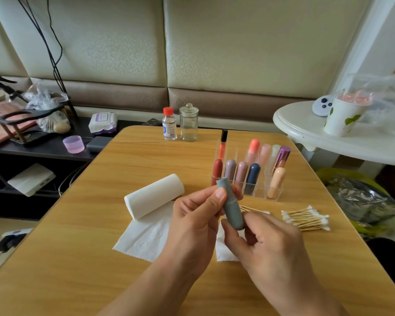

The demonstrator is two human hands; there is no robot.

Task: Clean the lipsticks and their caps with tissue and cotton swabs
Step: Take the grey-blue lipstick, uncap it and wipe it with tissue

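Note:
A grey-blue capped lipstick (230,206) is held above the wooden table (100,258) between both hands. My left hand (196,222) grips its upper part, thumb pressed on the side. My right hand (267,245) pinches its lower rounded end. Below them lies a tissue roll (154,196) with loose sheets (144,238) spread flat. A pile of cotton swabs (306,218) lies to the right. A clear organizer (258,190) behind the hands holds several lipsticks in different colours.
A red-capped liquid bottle (169,124) and a lidded glass jar (188,123) stand at the table's far edge. A white round side table (328,135) with a paper cup (342,115) is at right. A dark shelf (43,149) with clutter is at left.

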